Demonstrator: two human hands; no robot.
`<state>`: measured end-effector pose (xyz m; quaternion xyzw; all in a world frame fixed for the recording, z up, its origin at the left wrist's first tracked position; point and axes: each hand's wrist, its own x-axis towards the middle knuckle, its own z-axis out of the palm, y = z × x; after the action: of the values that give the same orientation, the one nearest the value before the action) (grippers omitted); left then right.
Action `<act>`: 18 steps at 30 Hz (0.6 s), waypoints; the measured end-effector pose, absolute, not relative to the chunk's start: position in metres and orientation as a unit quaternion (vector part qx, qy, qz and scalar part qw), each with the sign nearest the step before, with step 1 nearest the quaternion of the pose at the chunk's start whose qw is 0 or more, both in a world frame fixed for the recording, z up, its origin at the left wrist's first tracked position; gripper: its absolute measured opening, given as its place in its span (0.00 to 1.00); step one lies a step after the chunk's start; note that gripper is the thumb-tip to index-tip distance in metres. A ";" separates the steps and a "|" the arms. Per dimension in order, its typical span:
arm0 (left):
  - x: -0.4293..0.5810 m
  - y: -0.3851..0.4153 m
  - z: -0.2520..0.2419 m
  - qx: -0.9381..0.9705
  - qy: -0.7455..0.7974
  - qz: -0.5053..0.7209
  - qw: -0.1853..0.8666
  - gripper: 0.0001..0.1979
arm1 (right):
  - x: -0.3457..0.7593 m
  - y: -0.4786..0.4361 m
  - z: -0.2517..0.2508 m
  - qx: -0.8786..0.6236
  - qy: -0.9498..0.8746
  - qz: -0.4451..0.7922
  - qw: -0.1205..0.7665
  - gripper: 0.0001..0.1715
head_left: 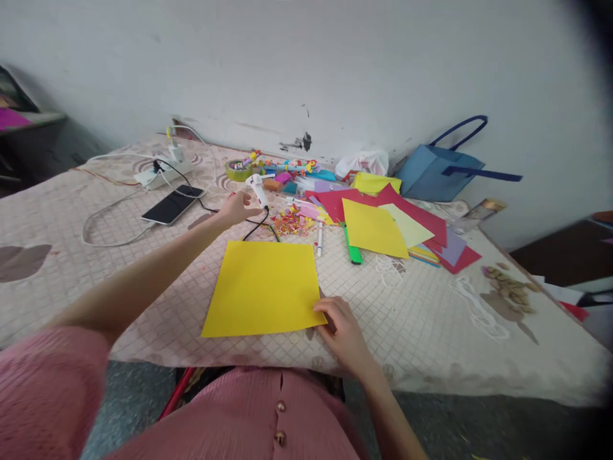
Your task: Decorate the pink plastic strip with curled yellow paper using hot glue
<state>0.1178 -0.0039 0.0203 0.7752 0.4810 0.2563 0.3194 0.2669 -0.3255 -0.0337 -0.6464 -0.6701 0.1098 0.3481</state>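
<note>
Yellow sheet (263, 287) lies near the surface's (421, 338) front edge; right hand's (345, 335) fingers pinch its near-right corner. Left hand (234, 208) at glue gun (257, 191), finger grip unclear. Tugged cord (257, 226) could tip the gun, scatter paper scraps (292, 223).

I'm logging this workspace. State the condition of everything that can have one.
Yellow sheet: spread out, unfolded
Glue gun: corded; on or off unclear
Phone: screen dark, cable attached
Power strip: plugs inserted
Blue bag: one handle up, one jutting sideways
White string: loosely looped
Green tool: partly covered
Left hand: partly open, beside glue gun
Right hand: at yellow sheet's corner
</note>
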 end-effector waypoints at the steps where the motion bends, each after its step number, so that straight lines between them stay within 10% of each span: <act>1: 0.104 -0.024 0.022 0.811 0.435 0.240 0.308 0.26 | 0.267 -0.326 -0.034 -0.642 -0.675 0.110 0.346 0.17; 8: 0.018 -0.184 0.004 0.944 0.136 0.149 0.261 0.20 | 0.271 -0.320 -0.035 -0.640 -0.690 0.096 0.325 0.06; 18: -0.002 -0.186 -0.036 0.923 0.205 0.255 0.202 0.07 | 0.267 -0.320 -0.030 -0.600 -0.742 0.084 0.287 0.05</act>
<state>-0.0022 -0.1858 -0.0359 0.9229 0.2052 0.2554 0.2023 0.2666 -0.3197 -0.0299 -0.6003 -0.7419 0.0840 0.2865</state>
